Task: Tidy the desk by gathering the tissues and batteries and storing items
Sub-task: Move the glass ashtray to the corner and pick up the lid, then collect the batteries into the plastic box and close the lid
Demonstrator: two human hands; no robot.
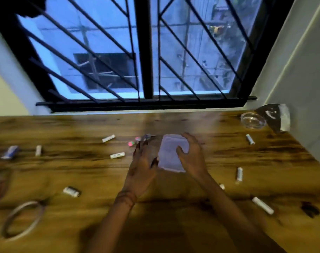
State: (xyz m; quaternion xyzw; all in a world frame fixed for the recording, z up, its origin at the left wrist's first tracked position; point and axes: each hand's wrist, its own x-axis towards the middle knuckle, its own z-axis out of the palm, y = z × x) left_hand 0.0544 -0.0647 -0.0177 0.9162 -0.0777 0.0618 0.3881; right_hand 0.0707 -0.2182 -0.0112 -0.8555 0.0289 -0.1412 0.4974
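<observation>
A folded white tissue (169,152) lies on the wooden desk (82,128) at its middle. My right hand (191,154) rests on the tissue's right side, thumb and fingers pressing it. My left hand (142,161) touches its left edge with the fingers spread. Several white batteries lie scattered: one (108,138) and another (117,155) to the left, one (71,191) front left, one (239,174) to the right, one (263,205) front right. The view is blurred.
A glass bowl (253,120) and a crumpled foil bag (276,117) stand at the back right corner by the wall. A tape ring (22,219) lies front left. Small pink-green items (134,142) lie behind my left hand. A barred window (146,52) is behind the desk.
</observation>
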